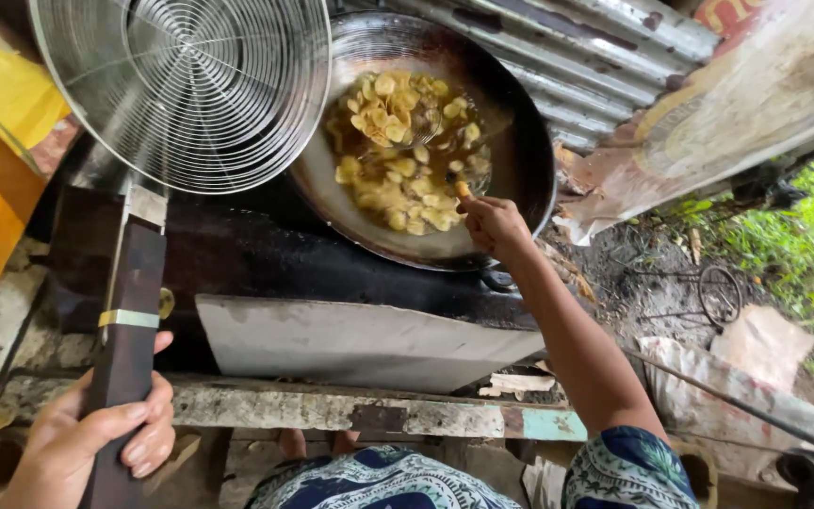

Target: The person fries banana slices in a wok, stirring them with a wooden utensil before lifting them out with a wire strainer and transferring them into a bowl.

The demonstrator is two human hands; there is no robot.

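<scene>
A: We have our left hand (87,438) low at the near edge, fingers (148,415) clamped round the dark wooden handle (129,358) of the wire skimmer (186,85), whose round mesh hangs up beside the wok (426,132).

B: And our right hand (492,224) sits at the wok's near rim, fingers together on what looks like 1 yellow chip (463,188), though the view there is too small to be sure.

A: The rest of the chips (402,151) float in oil in the middle of the wok, which rests on the blackened stove top (237,254).

B: We judge the risk to be a burn: bare fingers are very near the oil, and a dropped chip could splash.

A: The skimmer's long handle could also knock the rim and tip the wok.
</scene>
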